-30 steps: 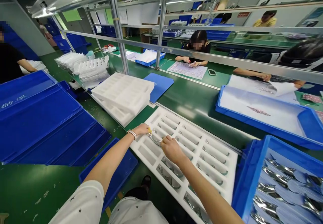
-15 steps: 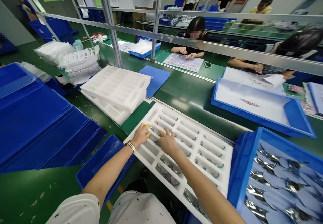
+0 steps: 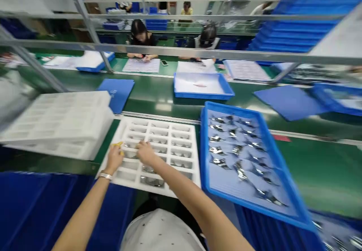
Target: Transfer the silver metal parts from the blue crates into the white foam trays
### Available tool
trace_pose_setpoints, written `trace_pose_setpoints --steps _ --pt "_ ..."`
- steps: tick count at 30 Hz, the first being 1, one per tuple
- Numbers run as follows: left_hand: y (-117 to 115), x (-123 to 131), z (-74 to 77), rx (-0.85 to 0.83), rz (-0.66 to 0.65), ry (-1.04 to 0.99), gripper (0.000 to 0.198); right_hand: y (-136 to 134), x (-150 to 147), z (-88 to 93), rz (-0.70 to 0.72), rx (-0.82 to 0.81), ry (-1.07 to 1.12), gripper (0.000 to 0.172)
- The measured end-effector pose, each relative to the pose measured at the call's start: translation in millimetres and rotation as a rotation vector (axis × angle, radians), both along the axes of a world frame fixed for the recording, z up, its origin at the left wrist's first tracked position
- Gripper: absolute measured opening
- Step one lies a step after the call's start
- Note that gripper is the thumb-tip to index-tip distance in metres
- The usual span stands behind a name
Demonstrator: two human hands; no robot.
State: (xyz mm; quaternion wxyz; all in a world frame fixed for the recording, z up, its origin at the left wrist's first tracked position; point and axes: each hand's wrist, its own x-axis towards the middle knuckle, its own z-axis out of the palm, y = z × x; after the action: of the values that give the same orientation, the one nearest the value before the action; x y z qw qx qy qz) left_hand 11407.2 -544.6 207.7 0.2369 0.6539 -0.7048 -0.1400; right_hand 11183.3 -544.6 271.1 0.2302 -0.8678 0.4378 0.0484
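Observation:
A white foam tray (image 3: 162,124) with rows of slots lies in front of me, and several slots hold shiny curved metal pieces. My left hand (image 3: 114,157) rests on the tray's left edge with yellow finger cots on its fingertips. My right hand (image 3: 144,151) presses down on a slot just right of it, fingers bent. Motion blur hides whether either hand holds a piece. To the right stands a blue bin (image 3: 243,156) with silver foil packets spread on blue sheets.
A stack of white foam trays (image 3: 59,124) sits at the left. Blue lids (image 3: 117,92) and another blue tray (image 3: 202,87) lie on the green conveyor. Two people work across the belt behind a metal frame. Blue bins stand low at my left.
The view has swung to the right, so the blue bin of foil packets now sits near the middle. Both hands stay on the tray's left slots, pressed down close together.

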Motion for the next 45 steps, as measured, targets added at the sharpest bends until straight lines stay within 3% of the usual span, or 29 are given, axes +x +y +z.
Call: trace_pose_setpoints --steps 3,7,13,19,27,32,35,37,39,42,43,45 --pt "4.7 -8.2 9.4 0.008 0.049 0.050 0.047 0.4 -8.8 -4.9 -0.004 -0.007 -0.079 0.030" --pt "6.8 -5.6 6.5 -0.001 0.165 0.158 0.031 -10.2 -12.2 -13.0 0.004 0.020 -0.104 0.035" --pt "13.1 -6.4 3.4 0.014 0.235 0.279 0.029 -7.2 -1.1 -12.9 0.038 0.011 -0.005 0.039" --pt "11.3 -6.9 -4.3 0.030 0.176 0.284 0.032 -6.2 15.7 -11.2 0.042 -0.015 0.120 0.037" --pt "10.8 -6.3 -3.6 0.066 0.163 0.204 0.031 -12.4 31.2 -10.4 0.080 -0.040 0.183 0.035" --pt "20.8 -13.8 5.1 0.038 0.050 0.063 0.040 3.2 42.1 8.0 0.054 -0.018 0.185 0.028" --pt "19.8 -8.3 0.9 -0.026 0.017 0.057 0.038 6.1 36.0 10.6 -0.005 0.002 0.183 0.025" --pt "12.3 0.8 -7.6 -0.049 0.016 0.072 0.037 8.1 6.9 5.3 -0.026 -0.022 0.119 0.027" --pt "7.1 10.2 -12.6 -0.042 0.057 0.076 0.035 24.2 -49.5 1.9 -0.050 -0.076 0.005 0.028" --pt "8.2 10.9 -2.8 -0.062 0.119 0.037 0.030 79.4 -177.4 5.3 -0.263 -0.098 0.056 0.030" --pt "9.4 2.6 5.2 -0.093 0.116 0.023 0.030 103.1 -226.0 7.8 -0.421 -0.087 0.172 0.030" --pt "10.8 -33.0 25.4 -0.186 0.057 0.017 0.033 152.6 -320.2 13.1 -0.579 -0.068 0.301 0.032"
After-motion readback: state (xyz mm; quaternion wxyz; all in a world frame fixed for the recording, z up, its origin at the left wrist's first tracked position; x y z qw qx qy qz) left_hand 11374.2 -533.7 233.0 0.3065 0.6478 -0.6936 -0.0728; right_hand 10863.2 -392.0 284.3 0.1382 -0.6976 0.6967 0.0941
